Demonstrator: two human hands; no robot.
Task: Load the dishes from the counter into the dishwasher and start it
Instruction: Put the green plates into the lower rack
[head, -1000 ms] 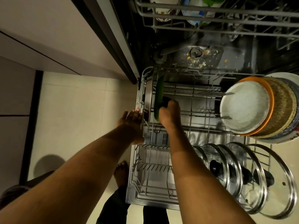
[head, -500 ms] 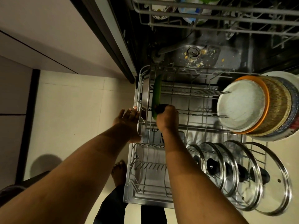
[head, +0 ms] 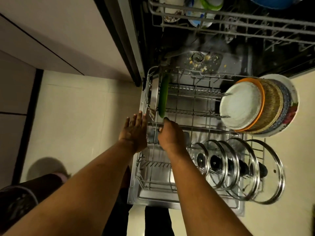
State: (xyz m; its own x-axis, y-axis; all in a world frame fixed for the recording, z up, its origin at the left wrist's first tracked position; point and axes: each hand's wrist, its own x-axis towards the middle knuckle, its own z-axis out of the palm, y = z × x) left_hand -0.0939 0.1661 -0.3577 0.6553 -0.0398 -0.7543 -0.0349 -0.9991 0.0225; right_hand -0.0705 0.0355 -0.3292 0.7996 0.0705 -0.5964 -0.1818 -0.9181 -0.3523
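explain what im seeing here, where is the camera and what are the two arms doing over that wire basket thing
There is one view, from a camera worn on the person's head, looking down along both bare arms. No robot is involved. The wire basket is a dishwasher's lower rack, pulled out over the floor. In it a green plate stands on edge at the left beside a flat steel piece. A row of plates stands at the right, and glass lids stand nearer the person. The upper rack at the top holds more dishes. The left hand lies flat with straight fingers at the rack's left rim. The right hand curls downward by the green plate's near end; whether it grips anything is hidden.
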